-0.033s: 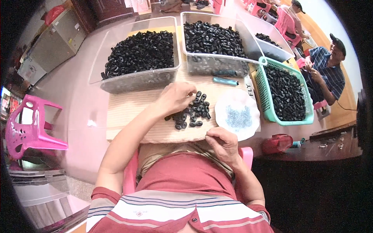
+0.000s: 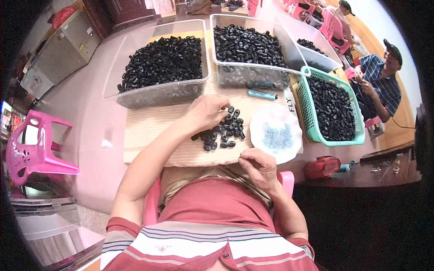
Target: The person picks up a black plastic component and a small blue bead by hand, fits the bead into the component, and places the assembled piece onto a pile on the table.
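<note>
A loose heap of small black plastic pieces with holes [image 2: 233,128], shaped like cord locks, lies on the beige ribbed board [image 2: 149,142]. At the far left side of the heap my left hand [image 2: 207,112] is bent, its fingertips closed on one black piece. By the near edge of the board rests my right hand [image 2: 259,167], thumb and forefinger pinched together. Whatever is in that pinch is too small to make out. To the right of the heap, a white scalloped plate [image 2: 289,151] holds many tiny bluish-silver bits.
Behind the board stand two clear plastic bins [image 2: 158,92] [image 2: 253,74] full of black pieces. A green basket [image 2: 309,113] of them sits at the right. A light-blue tool [image 2: 262,94] lies beyond the plate. A pink stool [image 2: 43,144] stands left; another person [image 2: 379,83] sits right.
</note>
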Demonstrator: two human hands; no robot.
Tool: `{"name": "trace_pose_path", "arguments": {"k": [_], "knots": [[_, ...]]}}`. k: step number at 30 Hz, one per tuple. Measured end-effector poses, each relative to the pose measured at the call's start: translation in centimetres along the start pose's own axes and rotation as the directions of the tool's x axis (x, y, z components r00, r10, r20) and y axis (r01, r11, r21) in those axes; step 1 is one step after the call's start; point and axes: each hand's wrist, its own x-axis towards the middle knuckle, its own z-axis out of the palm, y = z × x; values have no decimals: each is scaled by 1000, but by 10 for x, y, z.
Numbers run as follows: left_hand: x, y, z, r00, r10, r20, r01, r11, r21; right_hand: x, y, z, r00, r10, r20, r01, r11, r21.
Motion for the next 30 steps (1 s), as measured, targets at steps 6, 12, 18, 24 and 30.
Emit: {"name": "trace_pose_path", "arguments": {"k": [6,12,18,24,30], "knots": [[29,-4,10,996,-77,43,71,989,128,0,1,-1,1000,-23,11,23,999,36],[38,5,7,975,-85,205,32,968,250,-1,-1,-3,1000,-17,10,17,1000,16],[28,3,7,981,-87,172,62,987,146,0,-3,-5,1000,1,26,-2,1000,9],[0,14,3,1000,-20,-4,19,987,-161,-1,-4,-5,1000,5,12,-5,1000,20],[-34,21,-5,973,-148,-175,72,922,-380,-1,-10,-4,999,41,5,-41,998,49]]}}
